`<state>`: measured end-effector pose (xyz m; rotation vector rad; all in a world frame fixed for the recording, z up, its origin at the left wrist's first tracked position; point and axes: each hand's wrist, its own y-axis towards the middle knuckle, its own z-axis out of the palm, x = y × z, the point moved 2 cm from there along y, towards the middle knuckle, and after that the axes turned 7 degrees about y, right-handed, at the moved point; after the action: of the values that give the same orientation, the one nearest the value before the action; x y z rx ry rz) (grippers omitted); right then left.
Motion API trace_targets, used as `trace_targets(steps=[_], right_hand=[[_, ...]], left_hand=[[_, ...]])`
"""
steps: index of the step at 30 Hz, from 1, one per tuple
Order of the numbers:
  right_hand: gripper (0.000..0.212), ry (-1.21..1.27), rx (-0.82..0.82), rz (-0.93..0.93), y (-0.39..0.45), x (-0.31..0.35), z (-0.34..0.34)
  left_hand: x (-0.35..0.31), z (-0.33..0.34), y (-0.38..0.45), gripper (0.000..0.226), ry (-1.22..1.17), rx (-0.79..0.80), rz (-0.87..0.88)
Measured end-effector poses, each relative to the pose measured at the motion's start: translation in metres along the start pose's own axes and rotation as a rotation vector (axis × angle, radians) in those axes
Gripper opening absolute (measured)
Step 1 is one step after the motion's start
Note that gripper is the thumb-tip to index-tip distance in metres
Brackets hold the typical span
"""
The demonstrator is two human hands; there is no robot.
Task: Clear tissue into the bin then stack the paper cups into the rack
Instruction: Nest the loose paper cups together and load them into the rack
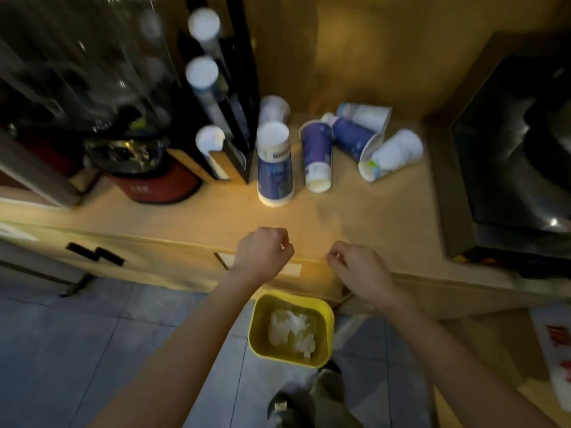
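Observation:
White crumpled tissue [292, 332] lies inside the yellow bin [327, 316] on the floor below the counter edge. Several blue-and-white paper cups are scattered on the counter: one upside down [275, 168], one on its side [316, 156], others tipped over at the back [392, 154]. The black cup rack [238, 88] stands at the left with stacks of cups [202, 74] in its slots. My left hand [262, 253] and my right hand [358, 264] hover over the counter's front edge, fingers loosely curled, holding nothing.
A glass dispenser on a red base [154, 186] stands left of the rack. A black appliance [509, 149] fills the right side of the counter [355, 217]. Cabinet drawers with dark handles [95, 254] sit below. Grey floor tiles surround the bin.

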<state>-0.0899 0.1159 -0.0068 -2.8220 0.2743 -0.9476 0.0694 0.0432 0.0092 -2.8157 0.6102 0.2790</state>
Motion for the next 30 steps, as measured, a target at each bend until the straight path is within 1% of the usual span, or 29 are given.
trace_targets(steps=[5, 8, 11, 14, 17, 20, 22, 25, 30], right_hand=[[0.028, -0.051, -0.118, -0.092, 0.029, 0.012, -0.053], [0.027, -0.037, -0.22, -0.098, 0.05, 0.01, -0.081], [0.023, 0.049, -0.369, -0.122, 0.071, 0.001, -0.101], [0.017, 0.136, -0.423, -0.074, 0.098, -0.016, -0.111], [0.018, 0.184, -0.402, -0.032, 0.13, -0.035, -0.119], [0.032, 0.142, -0.318, -0.003, 0.165, -0.057, -0.128], [0.046, 0.097, -0.266, 0.027, 0.188, -0.072, -0.134], [0.062, 0.074, -0.223, 0.067, 0.215, -0.088, -0.141], [0.072, -0.026, -0.127, 0.083, 0.245, -0.103, -0.136]], left_hand=[[-0.015, -0.048, 0.029, 0.025, 0.009, -0.138, 0.03], [-0.027, -0.067, 0.048, 0.021, -0.012, -0.223, 0.058], [-0.041, -0.076, 0.069, 0.019, -0.161, -0.301, 0.065], [-0.055, -0.072, 0.093, 0.025, -0.329, -0.329, 0.011], [-0.066, -0.06, 0.116, 0.035, -0.376, -0.327, -0.071], [-0.071, -0.046, 0.14, 0.047, -0.433, -0.302, -0.18], [-0.076, -0.034, 0.157, 0.055, -0.449, -0.249, -0.239], [-0.084, -0.015, 0.179, 0.064, -0.419, -0.123, -0.303], [-0.085, 0.001, 0.21, 0.082, -0.419, -0.039, -0.366]])
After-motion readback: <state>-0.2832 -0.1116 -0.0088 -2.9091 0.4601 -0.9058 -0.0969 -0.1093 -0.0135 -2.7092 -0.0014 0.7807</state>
